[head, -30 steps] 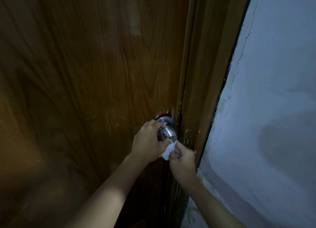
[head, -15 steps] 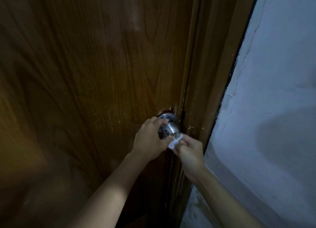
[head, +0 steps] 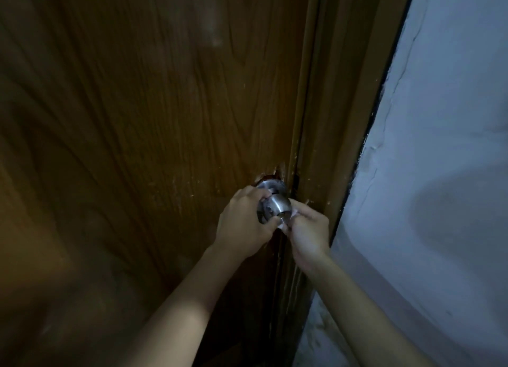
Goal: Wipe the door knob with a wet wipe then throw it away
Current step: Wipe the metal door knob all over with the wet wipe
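A round silver door knob [head: 277,204] sticks out of a dark brown wooden door [head: 154,135] near its right edge. My left hand [head: 244,223] grips the knob from the left, fingers curled over its top and thumb under it. My right hand [head: 308,232] pinches a small white wet wipe [head: 291,217] and presses it against the knob's right and lower side. Most of the wipe is hidden between my fingers and the knob.
The brown door frame [head: 338,119] runs beside the door's right edge. A pale grey-blue wall [head: 445,160] with cracked plaster fills the right side. The scene is dim.
My right hand has moved up and right with the wipe, from below the knob to its right side. My left hand has stayed on the knob.
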Motion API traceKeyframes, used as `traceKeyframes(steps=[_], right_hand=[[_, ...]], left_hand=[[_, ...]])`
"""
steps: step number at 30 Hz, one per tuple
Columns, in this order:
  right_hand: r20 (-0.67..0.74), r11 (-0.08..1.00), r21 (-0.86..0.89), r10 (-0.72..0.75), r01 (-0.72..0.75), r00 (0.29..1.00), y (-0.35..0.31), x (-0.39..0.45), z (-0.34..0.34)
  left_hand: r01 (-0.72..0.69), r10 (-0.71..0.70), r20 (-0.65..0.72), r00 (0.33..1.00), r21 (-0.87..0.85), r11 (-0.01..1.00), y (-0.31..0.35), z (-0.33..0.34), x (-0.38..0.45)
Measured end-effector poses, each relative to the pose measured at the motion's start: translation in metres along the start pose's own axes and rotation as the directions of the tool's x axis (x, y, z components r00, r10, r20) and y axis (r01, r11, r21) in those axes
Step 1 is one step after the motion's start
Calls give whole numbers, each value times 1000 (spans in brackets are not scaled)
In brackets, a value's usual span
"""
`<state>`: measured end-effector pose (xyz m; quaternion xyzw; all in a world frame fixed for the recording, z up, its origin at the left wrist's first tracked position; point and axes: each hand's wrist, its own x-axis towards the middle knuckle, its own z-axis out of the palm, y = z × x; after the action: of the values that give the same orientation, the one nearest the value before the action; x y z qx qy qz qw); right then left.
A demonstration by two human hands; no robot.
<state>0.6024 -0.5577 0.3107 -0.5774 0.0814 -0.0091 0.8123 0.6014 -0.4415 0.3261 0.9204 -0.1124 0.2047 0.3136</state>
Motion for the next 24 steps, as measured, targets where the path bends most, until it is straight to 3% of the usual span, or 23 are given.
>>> traceKeyframes(steps=[1,3,7,8,12,19,22,24], right_hand=[[-30,969,-197,-160,151,987,2,-2,0],[37,773,-474,-461,422,887,9,-10,-1],[219,417,-621,-721,664,658,23,-22,-13],[222,397,-618,-740,678,635,24,-23,-18],[102,507,-608,-713,610,694,8,-13,-30],[389,255,-677,-672,690,630,13,-1,-16],[520,64,-639,-698,767,492,21,-9,-33],[431,137,-647,-746,750,508,14,-12,-39]], left_hand=[[-1,1,-4,1000,2,1000,0,1,0],[-1,1,-5,1000,-7,1000,-2,1,0],[-16,16,-8,1000,-19,1000,-3,2,1],[-18,18,-8,1000,-24,1000,-3,2,1],[-12,11,-11,1000,-31,999,-3,1,0],[-27,27,-4,1000,-11,1000,-4,1,0],[-33,33,5,999,-14,999,-5,1,1],[-25,25,3,1000,-16,1000,-4,1,1]])
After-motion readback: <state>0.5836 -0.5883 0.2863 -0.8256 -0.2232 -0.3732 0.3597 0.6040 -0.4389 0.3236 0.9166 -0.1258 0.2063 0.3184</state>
